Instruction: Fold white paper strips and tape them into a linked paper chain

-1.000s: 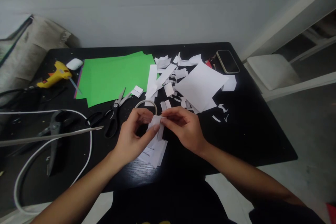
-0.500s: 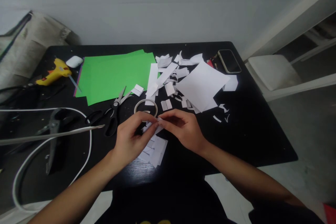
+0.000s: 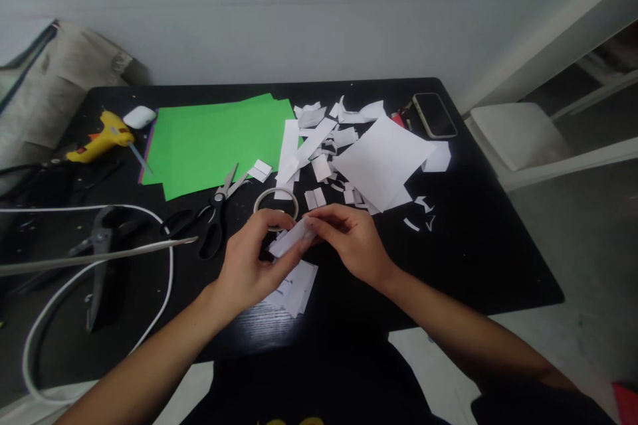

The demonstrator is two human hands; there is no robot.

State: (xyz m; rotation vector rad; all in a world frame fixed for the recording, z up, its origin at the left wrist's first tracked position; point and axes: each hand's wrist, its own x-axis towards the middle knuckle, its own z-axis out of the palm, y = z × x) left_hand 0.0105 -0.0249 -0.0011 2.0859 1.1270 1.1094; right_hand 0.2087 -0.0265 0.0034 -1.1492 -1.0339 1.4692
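Between both hands is a small folded piece of white paper (image 3: 290, 238), held above the table. My left hand (image 3: 254, 262) grips its left side, thumb below and fingers above. The thumb and fingers of my right hand (image 3: 351, 239) pinch its right end. Under the hands lies a small pile of white paper pieces (image 3: 300, 285), some with dark lines. Just beyond the left fingers is a pale ring (image 3: 276, 191), partly hidden by them. Black-handled scissors (image 3: 215, 219) rest to the left with their blades apart.
Green sheets (image 3: 219, 143) lie at the back left, beside a yellow glue gun (image 3: 109, 138) and a white case (image 3: 139, 117). White paper scraps (image 3: 319, 146), a large white sheet (image 3: 383, 163) and a phone (image 3: 434, 115) are to the right. A white cable (image 3: 172, 279) loops near pliers (image 3: 102, 246).
The folded paper has come into clearer view between my hands. My left thumb has moved down and away from the fingers, while the right hand keeps its pinch.
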